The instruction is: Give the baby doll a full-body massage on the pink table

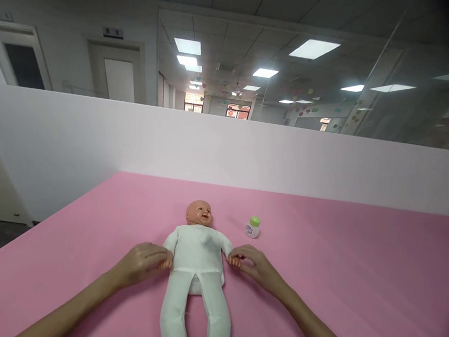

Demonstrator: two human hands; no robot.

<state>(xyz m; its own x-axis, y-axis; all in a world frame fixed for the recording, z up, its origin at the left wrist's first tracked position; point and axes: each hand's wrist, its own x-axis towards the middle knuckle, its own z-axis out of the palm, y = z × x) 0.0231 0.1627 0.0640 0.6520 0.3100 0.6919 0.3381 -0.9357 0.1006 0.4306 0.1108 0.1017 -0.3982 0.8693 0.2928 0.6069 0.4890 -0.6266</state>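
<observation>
A baby doll [195, 249] in a white cloth suit lies on its back on the pink table surface [336, 274], head toward the far wall. My left hand [144, 262] is at the doll's arm on the left, its fingers closed about the small hand and cuff. On the other side, my right hand [256, 265] grips the doll's other hand between fingers and thumb. Both doll arms are spread a little out from its body. The legs reach toward me, and the feet are mostly cut off by the lower frame edge.
A small clear jar [252, 229] with a green lid stands on the pink surface, just right of the doll's shoulder. Behind the table runs a low white wall [246, 151] with glass above it. Doors [117, 73] are at the back left.
</observation>
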